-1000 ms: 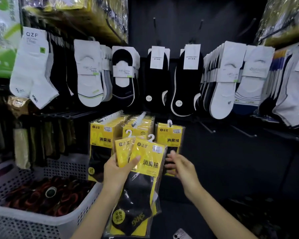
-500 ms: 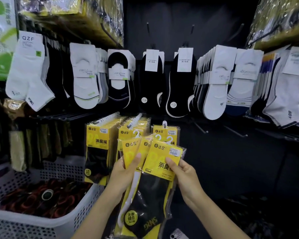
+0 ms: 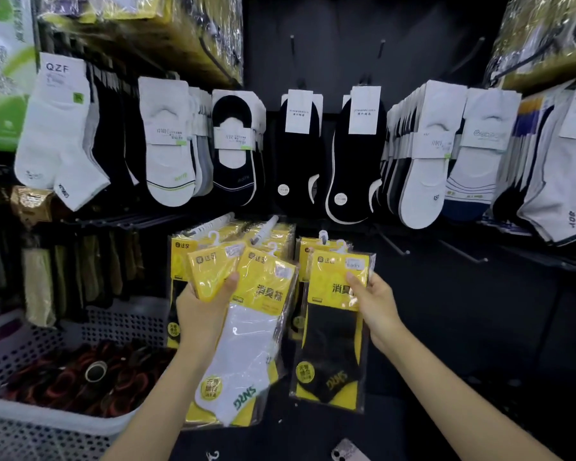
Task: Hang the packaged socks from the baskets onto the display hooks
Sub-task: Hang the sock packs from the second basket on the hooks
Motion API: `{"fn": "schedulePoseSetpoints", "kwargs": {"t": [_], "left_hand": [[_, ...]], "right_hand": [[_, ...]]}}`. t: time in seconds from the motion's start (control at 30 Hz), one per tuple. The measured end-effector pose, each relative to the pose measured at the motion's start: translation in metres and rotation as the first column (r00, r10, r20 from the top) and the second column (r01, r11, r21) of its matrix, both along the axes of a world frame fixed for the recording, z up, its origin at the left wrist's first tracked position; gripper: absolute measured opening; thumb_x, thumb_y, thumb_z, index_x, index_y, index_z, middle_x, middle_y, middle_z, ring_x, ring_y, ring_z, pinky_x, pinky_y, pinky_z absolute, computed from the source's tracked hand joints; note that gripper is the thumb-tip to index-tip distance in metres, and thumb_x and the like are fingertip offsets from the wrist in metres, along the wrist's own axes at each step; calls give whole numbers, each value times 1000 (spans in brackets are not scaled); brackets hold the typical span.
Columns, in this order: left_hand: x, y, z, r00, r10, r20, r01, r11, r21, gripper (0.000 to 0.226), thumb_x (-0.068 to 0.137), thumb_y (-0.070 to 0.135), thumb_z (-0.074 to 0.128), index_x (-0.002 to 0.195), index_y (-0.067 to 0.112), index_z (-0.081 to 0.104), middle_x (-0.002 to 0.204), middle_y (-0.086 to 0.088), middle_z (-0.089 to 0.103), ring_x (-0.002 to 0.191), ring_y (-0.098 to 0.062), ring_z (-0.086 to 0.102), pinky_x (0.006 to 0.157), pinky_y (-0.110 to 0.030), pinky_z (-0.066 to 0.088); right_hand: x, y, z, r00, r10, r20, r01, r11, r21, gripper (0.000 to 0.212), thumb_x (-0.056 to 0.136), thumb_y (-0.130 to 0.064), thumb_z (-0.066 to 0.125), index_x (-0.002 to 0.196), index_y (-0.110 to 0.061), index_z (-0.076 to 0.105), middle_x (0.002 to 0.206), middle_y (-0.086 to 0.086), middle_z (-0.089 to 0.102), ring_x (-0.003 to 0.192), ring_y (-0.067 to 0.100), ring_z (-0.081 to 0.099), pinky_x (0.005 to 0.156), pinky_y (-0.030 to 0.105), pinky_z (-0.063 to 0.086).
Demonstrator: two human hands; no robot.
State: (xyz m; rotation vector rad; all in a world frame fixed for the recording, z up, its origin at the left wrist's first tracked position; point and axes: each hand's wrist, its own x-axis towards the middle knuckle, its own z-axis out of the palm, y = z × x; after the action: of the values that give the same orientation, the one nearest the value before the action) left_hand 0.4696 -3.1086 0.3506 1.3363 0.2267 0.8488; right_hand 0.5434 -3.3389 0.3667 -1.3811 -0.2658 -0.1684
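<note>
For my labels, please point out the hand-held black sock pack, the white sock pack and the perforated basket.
Black sock pack (image 3: 330, 347): head view, on the black sock.
White sock pack (image 3: 243, 354): head view, on the white sock.
Perforated basket (image 3: 64, 419): head view, on its front rim.

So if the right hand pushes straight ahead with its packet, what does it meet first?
Probably the hanging yellow packets on the hook just behind the black-sock packet that the right hand holds; depth is hard to judge.

A shop: packaged socks (image 3: 167, 144) hang on display hooks (image 3: 394, 244).
</note>
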Motion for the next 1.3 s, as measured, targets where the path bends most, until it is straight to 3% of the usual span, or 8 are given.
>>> {"fn": "schedulePoseSetpoints", "kwargs": {"t": [0.3,0.43,0.6,0.77,0.87,0.93,1.13,1.3], "left_hand": [[9,4,-6,998,16,-55,-16,1000,-1,30,71,38,81,92,21,67,79,8,72,76,-8,67,68,-26,49],[7,-3,-9,997,-22,-78,21,1000,-12,28,71,36,81,90,19,68,72,9,72,65,-1,67,59,-18,45],[4,-14,-11,994,-65,-87,63,998,-29,25,70,33,81,87,21,68,78,6,72,72,-5,67,57,-18,45],[6,-35,-15,990,-112,-84,105,992,-74,27,71,30,81,90,18,68,82,3,73,72,-5,67,54,-14,45],[9,-51,-15,985,-151,-88,141,984,-106,31,70,32,82,94,18,69,85,2,74,81,-13,69,64,-24,50],[10,-60,-14,982,-168,-85,158,981,-117,33,69,33,83,95,18,69,84,3,75,81,-14,70,68,-28,53],[8,-66,-11,968,-243,-57,236,966,-108,18,78,36,74,92,29,65,75,18,73,68,3,68,51,-13,49],[2,-43,-9,979,-199,-41,198,980,-12,12,88,36,62,97,30,67,87,16,73,83,4,66,66,-15,45]], "right_hand": [[44,24,3,998,-62,-25,59,991,-119,8,94,-18,59,100,-17,64,98,2,70,95,18,68,73,23,54],[54,23,-6,976,-185,-119,169,977,-132,20,88,-27,67,95,-8,64,98,6,68,84,15,63,72,25,51],[39,17,-21,937,-347,-40,333,922,-195,26,93,-29,59,111,-11,55,113,6,61,92,11,57,76,21,45],[-4,20,-29,992,-114,-59,107,988,-113,37,92,-40,57,120,-17,53,118,-3,59,110,12,57,92,23,45],[-23,22,-28,999,-7,-53,5,999,-39,36,90,-34,61,120,-16,54,113,-6,64,100,4,63,73,12,50],[-29,22,-27,997,53,-59,-53,999,11,29,89,-27,63,115,-13,58,108,-2,70,93,6,69,66,13,53],[-32,15,-28,995,65,-75,-58,994,91,16,92,-17,60,107,-16,65,102,0,74,94,16,70,77,28,58],[-22,3,-27,996,-12,-88,19,997,74,13,96,-14,54,102,-12,65,94,3,75,80,13,72,61,20,55]]}}
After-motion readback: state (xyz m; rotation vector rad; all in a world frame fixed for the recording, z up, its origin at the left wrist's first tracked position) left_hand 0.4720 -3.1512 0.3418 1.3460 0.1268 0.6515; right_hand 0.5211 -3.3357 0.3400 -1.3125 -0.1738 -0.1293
